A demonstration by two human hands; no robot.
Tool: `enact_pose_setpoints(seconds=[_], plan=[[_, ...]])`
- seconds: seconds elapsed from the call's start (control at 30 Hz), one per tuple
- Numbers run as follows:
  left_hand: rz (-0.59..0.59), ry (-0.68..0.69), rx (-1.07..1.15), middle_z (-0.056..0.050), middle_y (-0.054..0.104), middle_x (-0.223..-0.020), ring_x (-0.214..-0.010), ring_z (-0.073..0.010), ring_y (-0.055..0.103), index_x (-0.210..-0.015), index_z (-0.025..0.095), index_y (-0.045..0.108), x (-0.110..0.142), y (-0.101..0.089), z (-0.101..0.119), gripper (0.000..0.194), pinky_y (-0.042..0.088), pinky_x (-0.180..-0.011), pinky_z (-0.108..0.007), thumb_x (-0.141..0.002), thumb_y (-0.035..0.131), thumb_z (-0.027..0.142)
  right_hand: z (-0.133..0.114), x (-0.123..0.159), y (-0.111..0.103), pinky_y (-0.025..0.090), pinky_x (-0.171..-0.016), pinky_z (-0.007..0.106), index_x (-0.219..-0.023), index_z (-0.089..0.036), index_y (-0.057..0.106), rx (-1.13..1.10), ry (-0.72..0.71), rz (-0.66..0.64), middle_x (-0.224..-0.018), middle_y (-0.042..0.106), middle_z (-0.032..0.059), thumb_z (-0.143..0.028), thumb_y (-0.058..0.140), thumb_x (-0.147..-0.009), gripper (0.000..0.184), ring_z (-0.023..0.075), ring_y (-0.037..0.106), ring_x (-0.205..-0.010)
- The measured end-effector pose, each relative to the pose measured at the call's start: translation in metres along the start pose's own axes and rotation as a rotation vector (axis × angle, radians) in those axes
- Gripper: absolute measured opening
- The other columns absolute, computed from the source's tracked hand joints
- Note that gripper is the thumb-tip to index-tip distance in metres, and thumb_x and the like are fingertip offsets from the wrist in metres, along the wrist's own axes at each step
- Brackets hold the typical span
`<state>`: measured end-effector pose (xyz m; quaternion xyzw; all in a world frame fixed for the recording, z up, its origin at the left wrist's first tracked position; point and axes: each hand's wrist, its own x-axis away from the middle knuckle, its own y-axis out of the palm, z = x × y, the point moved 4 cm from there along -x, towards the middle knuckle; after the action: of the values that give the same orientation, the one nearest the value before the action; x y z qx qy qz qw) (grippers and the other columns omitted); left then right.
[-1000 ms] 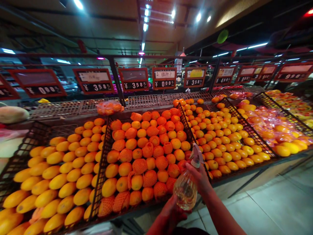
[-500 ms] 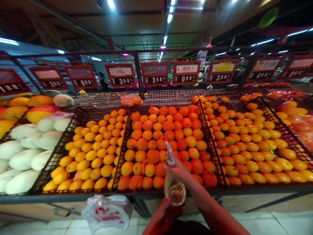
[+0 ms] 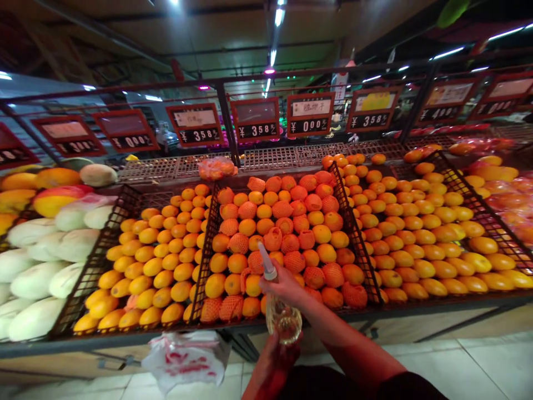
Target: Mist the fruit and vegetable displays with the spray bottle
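Observation:
A clear spray bottle (image 3: 284, 322) with a white spray head (image 3: 267, 262) tilts away from me over the front of the middle bin. My right hand (image 3: 286, 284) is closed around the bottle's neck, just below the spray head. Under its base, my left hand (image 3: 272, 358) is wrapped on the lower part of the bottle. Beyond the nozzle lie rows of oranges (image 3: 215, 285), several of them in red-orange foam nets. Some oranges behind the bottle and right hand are hidden.
Black mesh dividers (image 3: 358, 236) separate the bins. Smaller oranges (image 3: 163, 258) fill the left bin, and more orange fruit (image 3: 410, 239) the right one. Pale melons (image 3: 39, 278) lie far left. White plastic bags (image 3: 187, 358) hang from the front edge. Price signs (image 3: 310, 114) line the rail.
The spray bottle and both hands have shifted a little left across the oranges. My view has tilted slightly. Both hands keep their hold on the bottle.

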<state>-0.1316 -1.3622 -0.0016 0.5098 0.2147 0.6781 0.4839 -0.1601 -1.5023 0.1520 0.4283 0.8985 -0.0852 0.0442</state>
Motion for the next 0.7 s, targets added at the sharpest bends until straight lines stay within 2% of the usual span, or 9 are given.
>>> enact_pose_setpoints(seconds=[0.1, 0.23, 0.4, 0.47, 0.57, 0.63, 0.7], plan=[[-0.033, -0.071, -0.069, -0.002, 0.085, -0.103, -0.091, -0.0242, 0.075, -0.099, 0.024, 0.084, -0.01, 0.006, -0.01, 0.064, 0.05, -0.078, -0.03, -0.046, 0.103, 0.055, 0.011, 0.011, -0.024, 0.043, -0.068, 0.032, -0.095, -0.024, 0.056, -0.004, 0.022, 0.107, -0.08, 0.057, -0.0037, -0.034, 0.071, -0.077, 0.026, 0.0168, 0.051, -0.071], [-0.15, -0.178, -0.167, -0.003, 0.083, -0.102, -0.089, -0.0214, 0.072, -0.103, 0.023, 0.084, -0.017, 0.024, -0.021, 0.063, 0.046, -0.074, -0.028, -0.053, 0.1, 0.057, 0.024, 0.032, -0.057, 0.047, -0.069, 0.034, -0.106, -0.023, 0.055, -0.02, 0.041, 0.24, -0.081, 0.06, -0.0029, -0.039, 0.068, -0.082, 0.032, 0.0177, 0.056, -0.07], [-0.276, -0.276, -0.247, -0.003, 0.083, -0.102, -0.086, -0.0191, 0.073, -0.116, 0.024, 0.082, -0.019, 0.046, -0.033, 0.06, 0.051, -0.076, -0.026, -0.066, 0.095, 0.054, 0.024, 0.065, -0.093, 0.053, -0.069, 0.035, -0.107, -0.023, 0.058, -0.07, 0.075, 0.472, -0.079, 0.059, -0.0032, -0.044, 0.072, -0.079, 0.037, 0.0185, 0.059, -0.07], [-0.328, -0.312, -0.22, -0.004, 0.082, -0.107, -0.088, -0.0182, 0.072, -0.121, 0.021, 0.079, -0.021, 0.051, -0.039, 0.051, 0.052, -0.077, -0.026, -0.078, 0.089, 0.047, 0.022, 0.078, -0.103, 0.057, -0.072, 0.037, -0.112, -0.023, 0.059, -0.079, 0.113, 0.567, -0.084, 0.061, -0.0017, -0.046, 0.074, -0.076, 0.045, 0.0205, 0.062, -0.074], [-0.362, -0.346, -0.166, -0.008, 0.08, -0.112, -0.091, -0.0181, 0.071, -0.121, 0.014, 0.078, -0.025, 0.055, -0.049, 0.036, 0.053, -0.081, -0.029, -0.091, 0.077, 0.034, 0.021, 0.094, -0.113, 0.062, -0.074, 0.042, -0.115, -0.023, 0.06, -0.101, 0.151, 0.675, -0.102, 0.064, 0.0041, -0.05, 0.078, -0.072, 0.054, 0.0242, 0.066, -0.081], [-0.349, -0.394, -0.169, -0.01, 0.08, -0.11, -0.088, -0.0179, 0.072, -0.121, 0.013, 0.077, -0.026, 0.053, -0.054, 0.036, 0.053, -0.08, -0.028, -0.092, 0.076, 0.034, 0.023, 0.099, -0.116, 0.063, -0.074, 0.044, -0.116, -0.023, 0.06, -0.099, 0.16, 0.699, -0.109, 0.064, 0.0066, -0.053, 0.08, -0.07, 0.058, 0.0256, 0.068, -0.082], [-0.32, -0.43, -0.18, -0.009, 0.08, -0.104, -0.081, -0.017, 0.072, -0.119, 0.012, 0.076, -0.025, 0.05, -0.057, 0.039, 0.05, -0.074, -0.027, -0.089, 0.079, 0.037, 0.027, 0.099, -0.116, 0.063, -0.073, 0.045, -0.116, -0.023, 0.06, -0.099, 0.183, 0.694, -0.105, 0.064, 0.0061, -0.055, 0.08, -0.07, 0.059, 0.0264, 0.069, -0.079]])
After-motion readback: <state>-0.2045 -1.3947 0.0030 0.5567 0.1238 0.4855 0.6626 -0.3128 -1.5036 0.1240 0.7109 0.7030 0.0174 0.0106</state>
